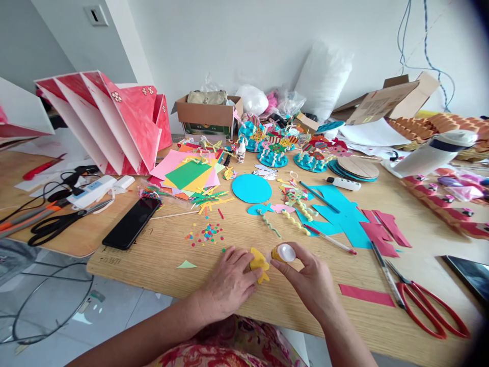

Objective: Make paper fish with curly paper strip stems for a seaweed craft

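Under the fingers of my left hand (234, 278) is a yellow paper fish cutout (260, 260), steadied near the table's front edge. My right hand (308, 272) grips a small white glue bottle (286, 253) with a yellowish label. The bottle is tipped, its base towards me and its nozzle end pointing at the fish; whether the tip touches the paper I cannot tell. Left of the hands lie a pale green paper triangle (187, 264) and a scatter of coloured paper dots (209, 233). A blue paper disc (251, 188) lies further back.
Red-handled scissors (428, 306), a pen (387, 275) and a red paper strip (367, 294) lie to the right. A phone (132, 223) and black scissors (63, 224) are on the left. Behind stand finished-looking blue-based fish crafts (273, 159), coloured sheets (189, 173) and a cardboard box (208, 114).
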